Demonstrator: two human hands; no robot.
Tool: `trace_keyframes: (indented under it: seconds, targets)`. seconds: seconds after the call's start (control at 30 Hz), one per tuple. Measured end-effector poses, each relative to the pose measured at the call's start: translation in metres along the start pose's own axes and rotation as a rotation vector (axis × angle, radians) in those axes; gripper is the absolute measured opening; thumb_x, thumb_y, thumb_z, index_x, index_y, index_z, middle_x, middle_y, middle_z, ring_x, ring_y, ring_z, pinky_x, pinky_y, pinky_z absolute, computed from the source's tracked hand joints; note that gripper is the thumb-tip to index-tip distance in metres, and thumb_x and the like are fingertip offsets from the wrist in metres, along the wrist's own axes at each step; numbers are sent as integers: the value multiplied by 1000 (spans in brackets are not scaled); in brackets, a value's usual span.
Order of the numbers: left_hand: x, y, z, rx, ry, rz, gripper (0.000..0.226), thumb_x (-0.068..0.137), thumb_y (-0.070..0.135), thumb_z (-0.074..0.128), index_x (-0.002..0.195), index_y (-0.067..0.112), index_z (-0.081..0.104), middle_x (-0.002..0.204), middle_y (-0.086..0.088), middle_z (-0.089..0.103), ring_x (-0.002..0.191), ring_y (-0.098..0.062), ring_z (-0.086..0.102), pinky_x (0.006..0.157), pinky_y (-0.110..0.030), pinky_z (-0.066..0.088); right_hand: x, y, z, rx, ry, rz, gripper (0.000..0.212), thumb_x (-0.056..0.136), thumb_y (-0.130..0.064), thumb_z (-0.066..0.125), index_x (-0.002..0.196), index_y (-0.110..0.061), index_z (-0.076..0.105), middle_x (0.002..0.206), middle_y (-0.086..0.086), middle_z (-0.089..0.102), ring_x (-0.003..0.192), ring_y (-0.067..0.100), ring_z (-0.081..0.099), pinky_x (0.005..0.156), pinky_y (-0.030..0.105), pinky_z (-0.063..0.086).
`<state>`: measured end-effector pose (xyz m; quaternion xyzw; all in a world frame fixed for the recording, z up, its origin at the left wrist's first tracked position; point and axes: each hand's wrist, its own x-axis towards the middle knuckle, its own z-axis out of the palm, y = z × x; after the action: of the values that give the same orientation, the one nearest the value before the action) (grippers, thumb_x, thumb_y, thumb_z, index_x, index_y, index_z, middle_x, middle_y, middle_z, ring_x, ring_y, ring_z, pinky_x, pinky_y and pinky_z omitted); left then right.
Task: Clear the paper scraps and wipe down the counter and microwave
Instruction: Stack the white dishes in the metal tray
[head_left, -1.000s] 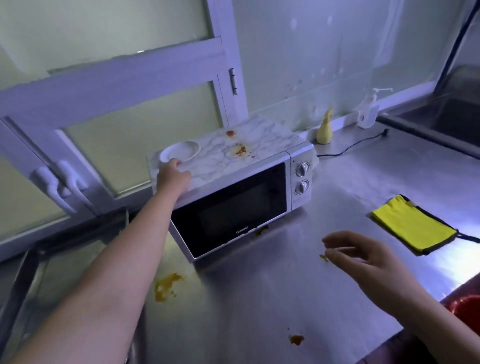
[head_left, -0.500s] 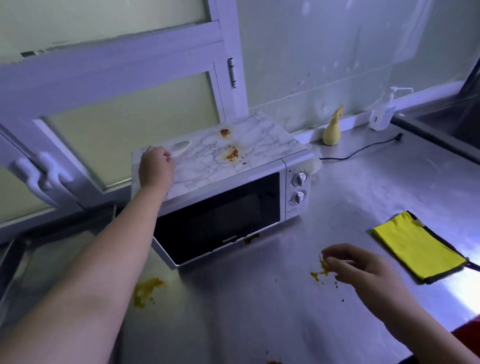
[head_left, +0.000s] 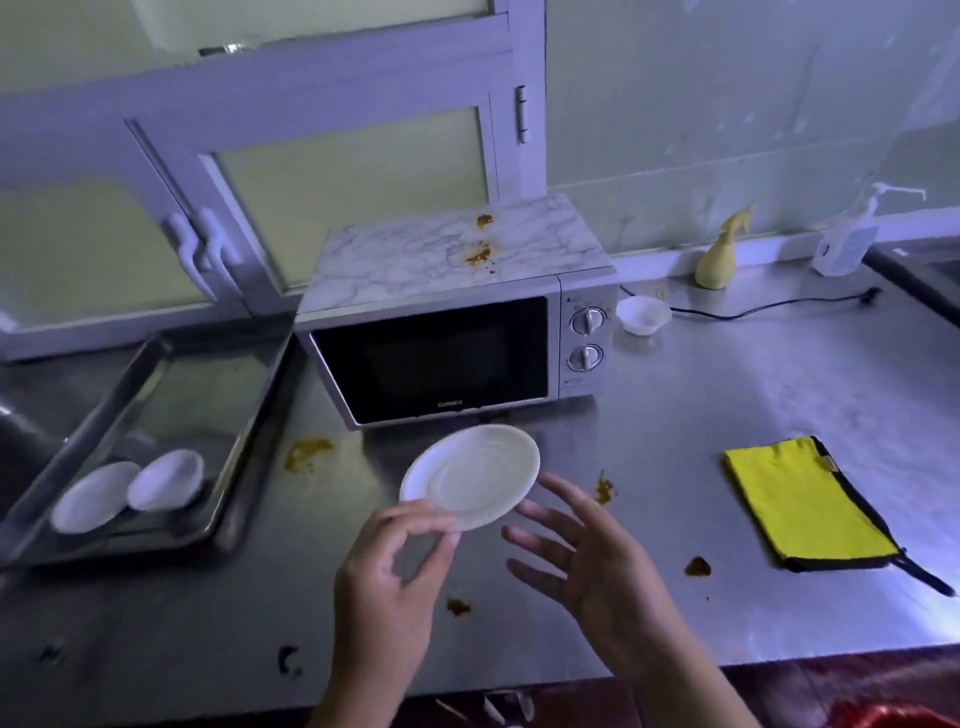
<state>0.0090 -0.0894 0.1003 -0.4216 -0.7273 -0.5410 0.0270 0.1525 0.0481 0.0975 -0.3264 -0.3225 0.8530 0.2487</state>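
Our left hand (head_left: 387, 577) pinches the white plate (head_left: 470, 475) by its near rim, our right hand (head_left: 587, 561) open beside it; so slight a hold may let it tip onto the worktop (head_left: 675, 467) below.

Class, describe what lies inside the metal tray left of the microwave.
The metal tray holds two white dishes near its front: the left dish and the right dish, side by side. The tray floor beneath them is covered.

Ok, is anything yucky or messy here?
Yes. Orange-brown sauce splatters sit on top of the microwave, and more blobs dot the steel counter, one by the tray, one near the yellow cloth. Not wiped yet.
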Motion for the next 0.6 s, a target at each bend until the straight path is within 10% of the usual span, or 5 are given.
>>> trace_keyframes:
  seconds: [0.6]
  targets:
    - [-76,-53,-106,186,-296,-159,41,77,21,80,103,43,58,145,24,33,139,5,27,106,-7,22,-48,113,33,-84,137,115,28,92,-2,57,111,-18,71,97,15,75,76,26,72,65,36,59]
